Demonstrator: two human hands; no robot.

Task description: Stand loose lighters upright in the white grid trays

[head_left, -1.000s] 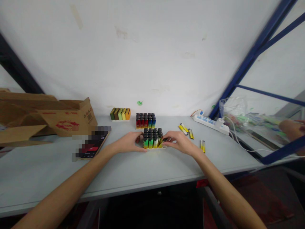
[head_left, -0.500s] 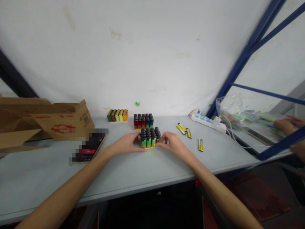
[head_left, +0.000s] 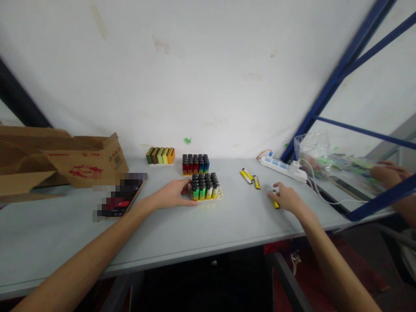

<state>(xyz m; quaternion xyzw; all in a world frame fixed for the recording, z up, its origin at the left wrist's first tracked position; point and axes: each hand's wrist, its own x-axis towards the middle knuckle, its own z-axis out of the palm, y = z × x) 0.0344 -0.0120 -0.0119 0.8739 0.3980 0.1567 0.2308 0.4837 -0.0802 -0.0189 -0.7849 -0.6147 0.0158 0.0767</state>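
Note:
My left hand (head_left: 175, 193) grips the left side of a white tray (head_left: 220, 194). Upright lighters (head_left: 203, 190) with black tops stand in it in rows, green to yellow, and its right end shows bare slots. Over on the right, my right hand (head_left: 286, 198) has its fingers closed around a yellow lighter (head_left: 276, 204) lying on the table, partly hidden by them. Nearer the wall lie a few more loose yellow lighters (head_left: 257, 182).
Behind the tray stand red and blue lighters (head_left: 195, 165); farther left is another set, green to orange (head_left: 160, 156). A cardboard box (head_left: 87, 162) and a phone (head_left: 125, 197) occupy the left. A power strip (head_left: 283, 168) and blue frame (head_left: 328, 95) border the right, with another person's hands (head_left: 390, 173) beyond.
My right hand has left the tray's right side and moved right to the loose yellow lighter. My left hand has stayed at the tray, whose right end is now uncovered.

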